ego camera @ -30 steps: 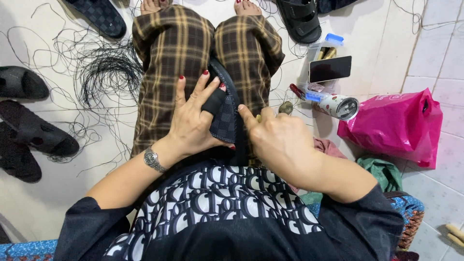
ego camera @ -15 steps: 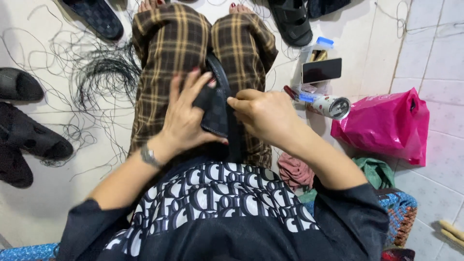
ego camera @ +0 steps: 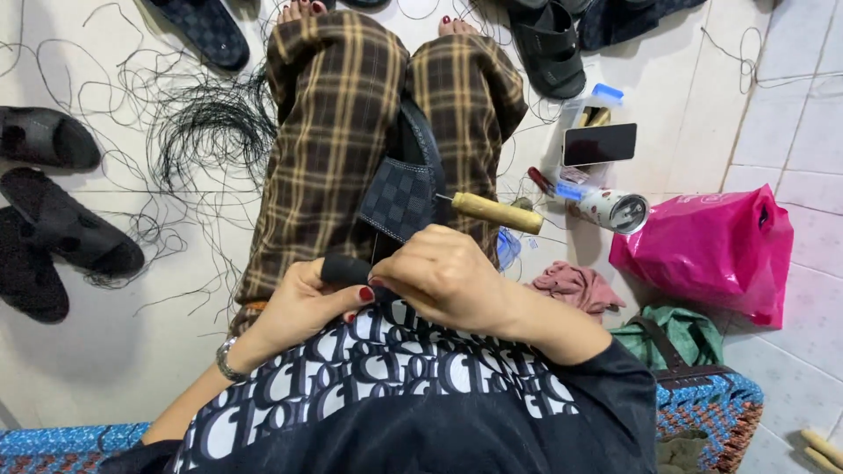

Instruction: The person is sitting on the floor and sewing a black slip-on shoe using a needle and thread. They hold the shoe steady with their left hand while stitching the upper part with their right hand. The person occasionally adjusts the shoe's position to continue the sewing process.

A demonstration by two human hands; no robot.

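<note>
A dark sandal (ego camera: 399, 197) with a checkered strap lies on my lap, between my legs in brown plaid trousers (ego camera: 329, 132). My left hand (ego camera: 299, 307) grips its black heel end (ego camera: 344, 268). My right hand (ego camera: 443, 276) sits right beside it, fingers pinched together at the heel, where a thin dark thread (ego camera: 373, 250) runs down from the strap. An awl with a wooden handle (ego camera: 496, 212) sticks out of the strap's right edge, with no hand on it. A metal watch (ego camera: 230, 362) is on my left wrist.
Black sandals (ego camera: 70, 233) and a tangle of black thread (ego camera: 206, 123) lie on the floor at the left. At the right are a phone (ego camera: 599, 144), a can (ego camera: 615, 209), a pink plastic bag (ego camera: 711, 250), a pink cloth (ego camera: 571, 285) and a green bag (ego camera: 672, 333).
The sandal has slid down toward my body. My right hand has let go of the awl, which now stands stuck in the strap, and has dropped to the heel beside my left hand.
</note>
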